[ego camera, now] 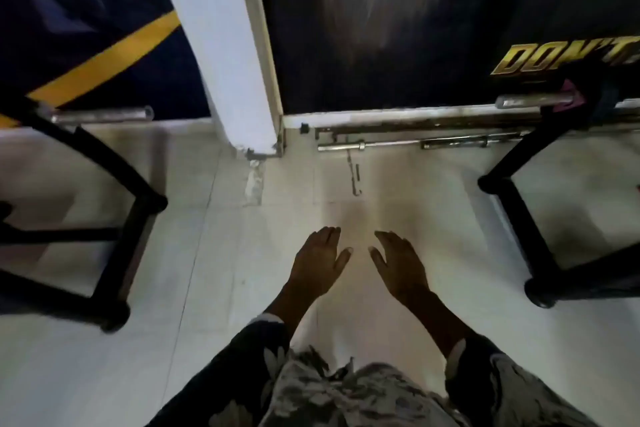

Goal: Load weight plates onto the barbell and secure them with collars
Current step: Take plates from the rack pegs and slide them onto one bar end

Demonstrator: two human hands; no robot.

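Note:
Both of my hands hover palm down over the pale tiled floor, empty, fingers spread: my left hand and my right hand, a short gap between them. A bare steel barbell sleeve juts out from the black rack at the left. Another bare sleeve end shows on the black rack at the right. Spare bars lie on the floor along the wall. No weight plates or collars are in view.
A black rack frame stands at the left and another at the right. A white pillar rises between dark wall banners. A small metal piece lies on the floor ahead.

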